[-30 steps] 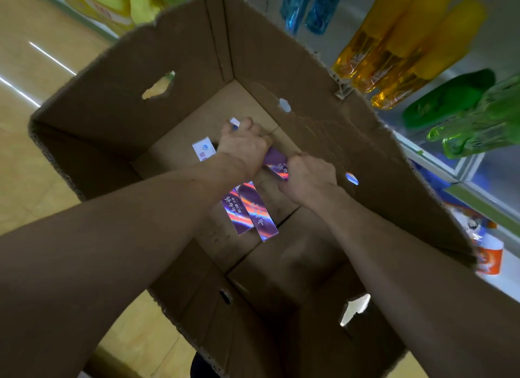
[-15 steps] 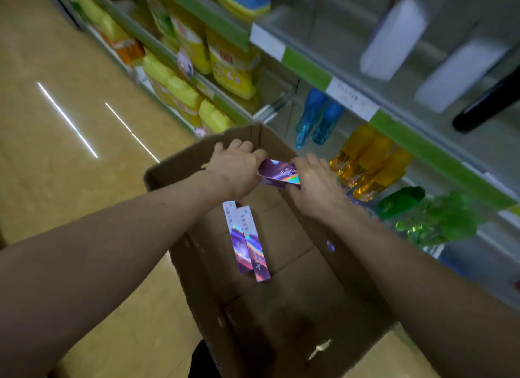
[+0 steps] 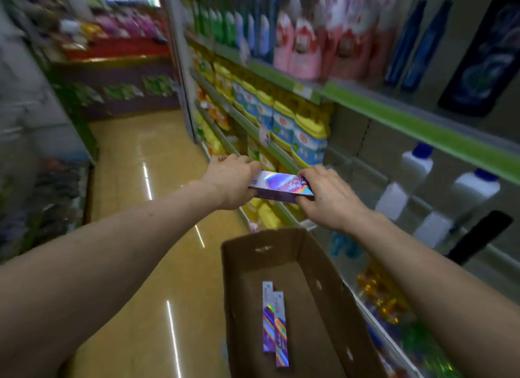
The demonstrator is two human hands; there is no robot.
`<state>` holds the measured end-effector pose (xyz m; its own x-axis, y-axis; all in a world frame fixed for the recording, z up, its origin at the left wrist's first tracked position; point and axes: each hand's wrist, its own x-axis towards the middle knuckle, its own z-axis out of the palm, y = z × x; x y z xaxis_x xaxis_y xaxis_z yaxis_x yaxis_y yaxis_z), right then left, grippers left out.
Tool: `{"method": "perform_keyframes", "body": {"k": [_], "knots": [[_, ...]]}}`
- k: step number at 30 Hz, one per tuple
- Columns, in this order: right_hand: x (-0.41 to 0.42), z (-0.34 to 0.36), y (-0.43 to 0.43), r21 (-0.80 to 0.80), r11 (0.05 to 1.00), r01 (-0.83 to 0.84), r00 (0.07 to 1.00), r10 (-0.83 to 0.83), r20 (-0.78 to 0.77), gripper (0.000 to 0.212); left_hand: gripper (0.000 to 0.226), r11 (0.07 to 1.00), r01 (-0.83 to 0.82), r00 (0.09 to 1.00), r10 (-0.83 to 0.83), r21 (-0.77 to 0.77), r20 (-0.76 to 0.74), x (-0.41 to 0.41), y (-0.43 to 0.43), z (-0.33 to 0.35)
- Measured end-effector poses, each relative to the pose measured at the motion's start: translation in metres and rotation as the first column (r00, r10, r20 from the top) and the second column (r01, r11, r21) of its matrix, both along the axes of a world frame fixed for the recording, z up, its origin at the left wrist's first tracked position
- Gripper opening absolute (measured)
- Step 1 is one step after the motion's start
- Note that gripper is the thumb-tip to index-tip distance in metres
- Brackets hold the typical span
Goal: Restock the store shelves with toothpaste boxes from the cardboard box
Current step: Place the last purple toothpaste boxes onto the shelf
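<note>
Head view: in a store aisle, a person's left hand point(image 3: 233, 180) and right hand point(image 3: 329, 197) reach forward with the held toothpaste box point(image 3: 281, 185) between them.
Left grip: closed on the left end of the held toothpaste box, fingers curled over its far edge.
Right grip: closed on the right end, thumb at the near edge, fingers over the top.
Held toothpaste box position: roughly level, raised above the cardboard box point(image 3: 318, 265), in front of the shelves point(image 3: 394, 110), touching neither.
Held toothpaste box finish: purple sides, holographic top face.
Cardboard box: open at the top, below the hands, just beside the shelves; an oval handle hole shows in its far wall.
Spare toothpaste boxes point(image 3: 274, 321): two, flat on the bottom of the cardboard box, side by side and touching.
Shelves: on the right, edged in green strips.
Upper shelf stock: pink pouches point(image 3: 304, 45).
Middle shelf stock: yellow-capped bottles point(image 3: 309, 135), white bottles point(image 3: 413, 166) further right.
Floor point(image 3: 135, 180): glossy tan with streaks of reflected light.
Image quality: motion blur; labels unreadable.
</note>
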<state>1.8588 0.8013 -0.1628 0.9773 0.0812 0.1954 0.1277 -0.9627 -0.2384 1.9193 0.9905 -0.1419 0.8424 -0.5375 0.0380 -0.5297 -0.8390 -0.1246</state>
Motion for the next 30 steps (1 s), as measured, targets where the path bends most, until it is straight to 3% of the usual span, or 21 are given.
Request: {"method": "perform_keyframes", "body": {"k": [6,14,22,30], "knots": [[-0.002,0.086,0.062,-0.002,0.973,-0.230,0.960,0.227,0.162,0.046,0.046,0.981,-0.157,0.981,0.168,-0.116,0.095,-0.043,0.080,0.088],[-0.027,0.166,0.171,0.019,0.852,-0.524,0.829,0.504,0.243,0.043,0.049,0.870,-0.355,0.922,0.386,-0.343,0.026,-0.122,0.200,0.161],[-0.070,0.213,0.298,0.021,0.674,-0.738,0.642,0.692,0.330,0.045,0.048,0.776,-0.520,0.783,0.600,-0.357,0.165,-0.216,0.315,0.204],[-0.135,0.233,0.424,0.000,0.491,-0.871,0.460,0.816,0.351,0.046,0.046,0.653,-0.670,0.646,0.747,-0.353,0.158,-0.328,0.417,0.226]]}}
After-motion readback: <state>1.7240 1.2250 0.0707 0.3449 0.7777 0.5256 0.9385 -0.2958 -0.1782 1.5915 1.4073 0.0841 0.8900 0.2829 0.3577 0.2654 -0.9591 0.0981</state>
